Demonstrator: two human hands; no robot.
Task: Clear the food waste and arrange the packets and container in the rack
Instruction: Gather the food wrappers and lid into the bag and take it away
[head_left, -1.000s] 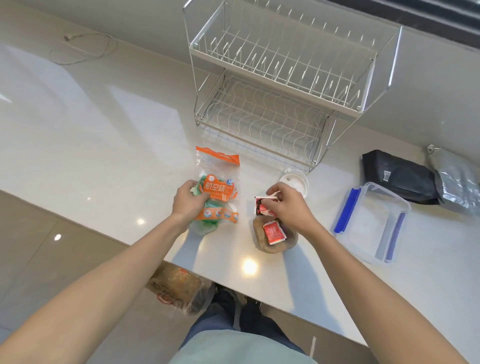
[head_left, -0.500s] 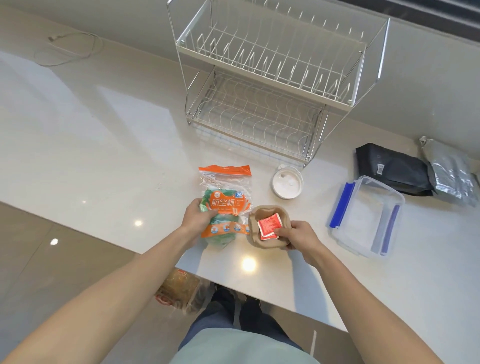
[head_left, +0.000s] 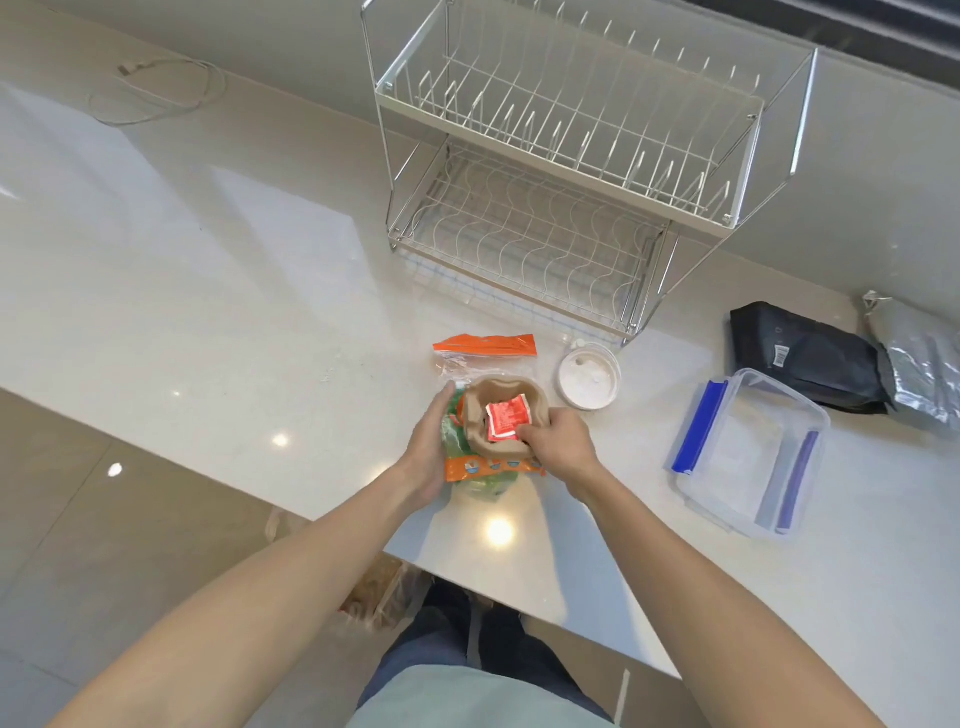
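A crumpled brown paper cup (head_left: 475, 415) with red sauce packets (head_left: 506, 421) inside sits on top of an orange-and-clear plastic bag (head_left: 485, 345) near the counter's front edge. My right hand (head_left: 558, 447) grips the cup's right rim. My left hand (head_left: 428, 447) holds the left side of the bag, where green contents show. A white two-tier wire rack (head_left: 566, 171) stands empty behind them. To the right lie a clear container (head_left: 748, 452) with blue clips, a black packet (head_left: 802, 356) and a silver packet (head_left: 919, 358).
A white round lid (head_left: 589, 374) lies on the counter between the bag and the rack. A white cable (head_left: 156, 93) is coiled at the far left. On the floor below the counter edge stands a brownish bag (head_left: 379, 592), beside my feet.
My right hand has carried the brown cup leftward from the counter onto the plastic bag. My left hand stays on the bag. The view has shifted closer.
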